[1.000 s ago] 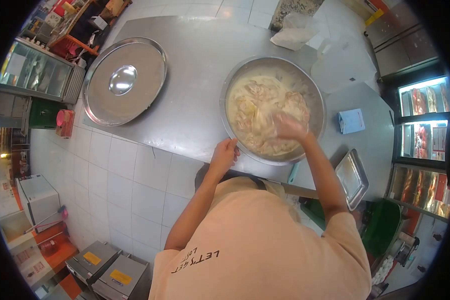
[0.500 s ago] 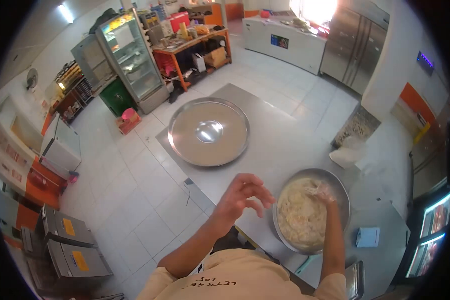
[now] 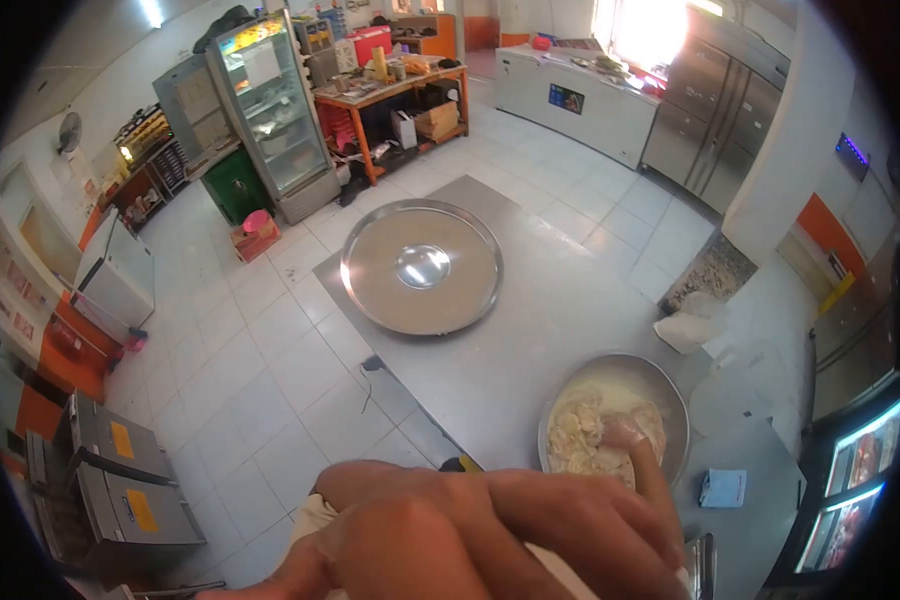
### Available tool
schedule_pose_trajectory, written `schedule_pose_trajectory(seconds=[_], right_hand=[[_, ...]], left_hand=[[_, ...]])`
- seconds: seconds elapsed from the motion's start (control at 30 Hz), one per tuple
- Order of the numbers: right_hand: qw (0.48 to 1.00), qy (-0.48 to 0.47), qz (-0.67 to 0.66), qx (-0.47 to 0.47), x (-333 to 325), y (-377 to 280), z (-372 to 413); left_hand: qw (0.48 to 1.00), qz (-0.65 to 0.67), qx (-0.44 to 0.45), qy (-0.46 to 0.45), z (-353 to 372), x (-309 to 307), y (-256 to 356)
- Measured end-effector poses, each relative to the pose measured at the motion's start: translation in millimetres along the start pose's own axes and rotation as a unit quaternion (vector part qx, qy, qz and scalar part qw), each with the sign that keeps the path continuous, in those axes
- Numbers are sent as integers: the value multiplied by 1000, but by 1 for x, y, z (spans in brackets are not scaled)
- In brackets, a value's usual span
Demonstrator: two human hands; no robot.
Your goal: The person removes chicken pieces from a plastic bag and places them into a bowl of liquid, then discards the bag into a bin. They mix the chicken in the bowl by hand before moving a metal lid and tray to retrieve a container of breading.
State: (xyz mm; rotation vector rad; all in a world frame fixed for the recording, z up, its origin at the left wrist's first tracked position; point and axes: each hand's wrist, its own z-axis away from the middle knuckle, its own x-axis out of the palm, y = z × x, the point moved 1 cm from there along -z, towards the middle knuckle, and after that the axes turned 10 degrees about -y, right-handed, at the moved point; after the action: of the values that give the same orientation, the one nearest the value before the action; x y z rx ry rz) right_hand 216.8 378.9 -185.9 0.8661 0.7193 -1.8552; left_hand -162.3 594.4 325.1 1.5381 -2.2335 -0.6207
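Note:
A wide round metal bowl [image 3: 548,418] stands at the near right of the steel table. Pale, wet pieces that look like raw chicken [image 3: 574,425] lie in it in a milky liquid. My right hand [image 3: 625,433], apparently in a clear thin glove, reaches into the bowl and is closed on some of these pieces; its fingertips are buried among them. Very near the camera, my left hand [image 3: 500,525] fills the lower middle of the view. Its bent fingers are apart, with no object visible in them, and some fingertips are hidden.
A large round steel tray [image 3: 380,300] lies on the steel table [image 3: 540,290], left of the bowl. Beyond the bowl sits a white plastic bag [image 3: 685,328]. A folded blue cloth or packet [image 3: 722,488] lies to its right. Fridges and an orange workbench [image 3: 370,95] stand farther off.
My left hand has come up close to the camera, away from beside the bowl. Inside the bowl, my right hand has moved toward me and down into the pieces. The view has shifted slightly.

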Motion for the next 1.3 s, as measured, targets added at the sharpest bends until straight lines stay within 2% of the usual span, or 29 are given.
schedule_pose_trajectory(seconds=[0.03, 0.07, 0.1, 0.17, 0.2, 0.23, 0.27, 0.3, 0.37, 0.4, 0.47, 0.5, 0.57, 0.6, 0.63, 0.7, 0.73, 0.8, 0.83, 0.9, 0.97, 1.0, 1.03, 1.07, 1.1, 1.13, 1.17, 1.23, 1.3], right_hand=[[999, 22, 14, -23, 11, -8, 9], [996, 64, -23, 52, -33, -60, 55], [997, 51, -31, 58, -23, -59, 63], [996, 70, 50, -26, 2, -63, 78], [998, 41, -1, -48, -56, -93, 109], [999, 37, -11, -34, -64, -86, 113], [995, 39, -90, 16, -70, -78, 118], [983, 48, -167, 65, -72, -66, 121], [975, 107, -159, 110, -82, -39, 125], [973, 113, -166, 116, -98, -36, 126], [945, 210, -187, 164, -127, -42, 134], [941, 214, -200, 172, -109, -35, 124], [938, 191, -187, 222, -71, -10, 95], [927, 124, -248, 252, -77, -10, 89], [924, 129, -253, 255, -62, 3, 77], [821, 121, -520, 203, -9, 39, 43], [820, 121, -522, 203, -8, 40, 44], [957, -24, -261, 125, -13, 45, 40], [957, -22, -260, 125, -15, 43, 40], [976, -19, -215, 30, -22, 23, 42], [984, -19, -168, -61, -29, -4, 54], [984, -19, -144, -106, -33, -17, 61], [984, -20, -144, -102, -36, -34, 70], [990, -10, -134, -48, -37, -56, 84], [992, -1, -124, 7, -38, -79, 99], [992, 9, -113, 61, -44, -98, 112], [992, 9, -113, 62, -56, -113, 126], [980, -39, -66, 186, -72, -134, 145], [973, -33, -91, 209, -69, -137, 141]], left_hand=[[1000, 23, 14, -14, 1, -4, -7], [998, 44, 27, -26, 0, -7, -12], [997, 65, 39, -34, 1, -9, -17], [992, 99, 60, -43, 7, -13, -30], [991, 109, 68, -41, 11, -15, -38], [991, 117, 65, -23, 17, -18, -47], [992, 109, 69, -7, 24, -27, -60], [992, 83, -4, 98, 36, -26, -68], [973, -62, -159, 153, 86, -52, -101], [949, -95, -239, 181, 121, -62, -122], [872, -218, -375, 225, 190, -71, -157], [823, -255, -443, 249, 233, -70, -172], [765, -203, -513, 332, 330, -68, -190], [742, -186, -537, 357, 367, -62, -193], [715, -168, -559, 385, 401, -54, -193], [670, -200, -613, 368, 459, -39, -188], [649, -189, -634, 375, 486, -33, -186], [594, -179, -695, 362, 554, -24, -184], [557, -179, -735, 343, 591, -18, -179], [446, -183, -844, 235, 629, -6, -151], [342, -100, -895, 267, 626, 7, -128], [343, -99, -896, 264, 658, 9, -119], [420, -116, -878, 197, 715, 13, -111], [493, -132, -850, 129, 743, 14, -112], [495, -130, -850, 127, 724, 14, -112], [431, -109, -875, 192, 662, 13, -106], [363, -86, -892, 255, 623, 11, -105], [380, -88, -879, 275, 613, 5, -114], [400, -91, -864, 293, 610, -5, -127]])
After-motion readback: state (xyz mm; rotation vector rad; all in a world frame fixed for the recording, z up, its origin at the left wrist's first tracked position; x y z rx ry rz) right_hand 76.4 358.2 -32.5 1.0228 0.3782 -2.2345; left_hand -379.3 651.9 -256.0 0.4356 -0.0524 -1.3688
